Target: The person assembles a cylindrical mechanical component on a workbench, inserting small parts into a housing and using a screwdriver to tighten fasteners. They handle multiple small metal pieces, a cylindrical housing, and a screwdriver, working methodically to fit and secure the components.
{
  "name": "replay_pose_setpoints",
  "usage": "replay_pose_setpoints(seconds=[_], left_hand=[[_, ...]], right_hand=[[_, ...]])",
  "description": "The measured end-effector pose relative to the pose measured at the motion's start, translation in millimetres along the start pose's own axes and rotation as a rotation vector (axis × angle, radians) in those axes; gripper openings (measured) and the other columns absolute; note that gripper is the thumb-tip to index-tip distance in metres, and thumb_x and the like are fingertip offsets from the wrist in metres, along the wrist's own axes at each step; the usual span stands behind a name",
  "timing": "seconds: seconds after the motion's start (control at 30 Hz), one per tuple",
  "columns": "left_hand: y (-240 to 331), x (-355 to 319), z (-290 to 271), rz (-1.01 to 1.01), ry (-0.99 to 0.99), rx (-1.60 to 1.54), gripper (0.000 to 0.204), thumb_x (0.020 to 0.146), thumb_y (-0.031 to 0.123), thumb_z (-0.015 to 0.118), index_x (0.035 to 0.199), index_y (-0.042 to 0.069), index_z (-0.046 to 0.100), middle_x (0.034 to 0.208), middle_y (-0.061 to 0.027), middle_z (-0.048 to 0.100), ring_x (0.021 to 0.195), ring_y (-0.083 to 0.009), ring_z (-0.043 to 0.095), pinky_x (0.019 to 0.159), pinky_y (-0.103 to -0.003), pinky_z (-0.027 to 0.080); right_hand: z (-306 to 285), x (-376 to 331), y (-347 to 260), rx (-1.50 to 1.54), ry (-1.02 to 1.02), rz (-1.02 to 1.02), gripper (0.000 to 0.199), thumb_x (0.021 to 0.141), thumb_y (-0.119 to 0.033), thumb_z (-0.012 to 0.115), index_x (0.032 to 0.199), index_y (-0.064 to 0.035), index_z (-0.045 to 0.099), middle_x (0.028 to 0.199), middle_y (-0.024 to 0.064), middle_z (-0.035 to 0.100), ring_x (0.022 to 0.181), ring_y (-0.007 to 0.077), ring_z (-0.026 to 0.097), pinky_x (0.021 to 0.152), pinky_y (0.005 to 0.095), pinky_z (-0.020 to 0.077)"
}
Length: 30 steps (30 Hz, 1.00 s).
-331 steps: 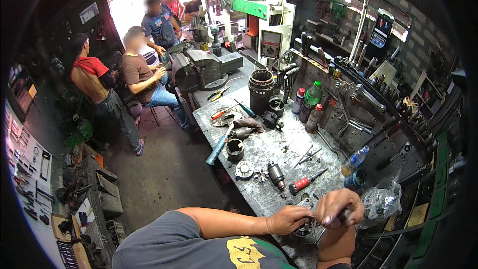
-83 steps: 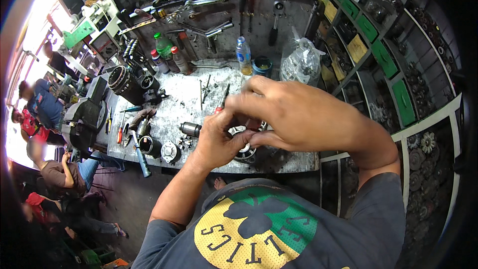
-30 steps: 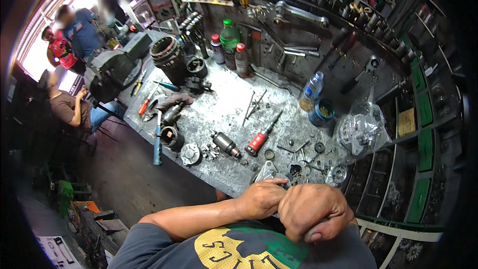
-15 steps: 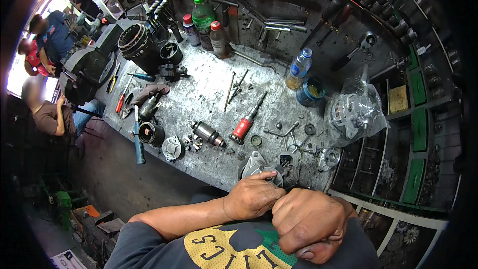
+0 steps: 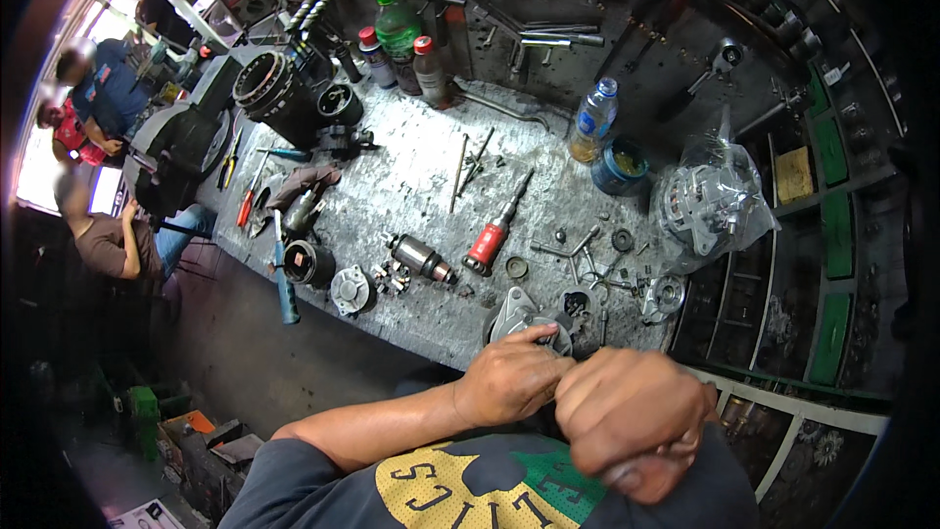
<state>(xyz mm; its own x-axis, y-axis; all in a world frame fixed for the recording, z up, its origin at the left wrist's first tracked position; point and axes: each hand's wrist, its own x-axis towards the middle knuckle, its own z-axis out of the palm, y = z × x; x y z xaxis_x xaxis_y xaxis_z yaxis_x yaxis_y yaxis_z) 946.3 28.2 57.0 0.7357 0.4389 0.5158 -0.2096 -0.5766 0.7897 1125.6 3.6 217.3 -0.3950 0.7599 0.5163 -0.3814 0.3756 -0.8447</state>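
Observation:
At the bench's near edge, my left hand is closed against a cast metal housing, its thumb lying along the top. Beside it, my right hand is balled into a fist, blurred by motion; whatever it grips is hidden. Just beyond the housing lie a metal ring and a small round part with a dark centre. Farther off rest a red-bodied tool with a long shaft and a motor armature. A three-armed wrench lies to the right.
A bagged alternator stands at the right, near a blue container and a plastic bottle. Several bottles, including a green-capped one, line the back. A blue-handled hammer overhangs the left edge. A seated person is at far left.
My right hand has shifted slightly right and is now more blurred. The left hand keeps its place against the housing. The whole view has shifted a little.

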Motion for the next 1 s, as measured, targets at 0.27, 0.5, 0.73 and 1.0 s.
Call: replay_pose_setpoints(seconds=[0.27,0.5,0.73,1.0], left_hand=[[11,4,3,-0.036,0.010,0.168,0.018,0.098,0.012,0.076,0.116,0.008,0.077,0.099,-0.0134,0.079,0.095,-0.0366,0.078,0.110,-0.052,0.058],[40,-2,-9,-0.166,0.320,0.040,0.017,0.106,0.010,0.069,0.120,0.001,0.073,0.097,-0.0137,0.077,0.097,-0.0270,0.078,0.089,-0.039,0.060],[13,-62,-86,-0.501,0.767,0.051,0.028,0.119,0.025,0.058,0.121,0.003,0.075,0.074,0.0089,0.050,0.064,-0.0018,0.041,0.056,-0.024,0.031],[-95,-121,-92,-1.043,0.509,0.532,0.041,0.107,0.031,0.066,0.093,-0.007,0.072,0.081,-0.0257,0.071,0.075,-0.0386,0.067,0.075,-0.053,0.050]], right_hand=[[25,-17,-27,0.017,0.414,0.269,0.051,0.095,-0.047,0.081,0.107,0.0027,0.074,0.082,0.0078,0.069,0.078,0.0202,0.070,0.073,0.0346,0.0571],[49,-76,-23,-0.446,0.553,0.022,0.131,0.078,-0.067,0.096,0.174,-0.0059,0.032,0.147,0.0147,0.061,0.139,0.0281,0.059,0.115,0.0440,0.0440],[2,-175,-24,-0.778,0.550,0.510,0.087,0.094,-0.013,0.087,0.169,-0.0079,0.043,0.138,0.0134,0.064,0.115,0.0226,0.068,0.104,0.0389,0.0559],[18,-241,26,-0.894,0.450,0.965,0.084,0.096,-0.020,0.084,0.168,-0.0073,0.042,0.143,0.0247,0.062,0.113,0.0369,0.071,0.101,0.0458,0.0581]])
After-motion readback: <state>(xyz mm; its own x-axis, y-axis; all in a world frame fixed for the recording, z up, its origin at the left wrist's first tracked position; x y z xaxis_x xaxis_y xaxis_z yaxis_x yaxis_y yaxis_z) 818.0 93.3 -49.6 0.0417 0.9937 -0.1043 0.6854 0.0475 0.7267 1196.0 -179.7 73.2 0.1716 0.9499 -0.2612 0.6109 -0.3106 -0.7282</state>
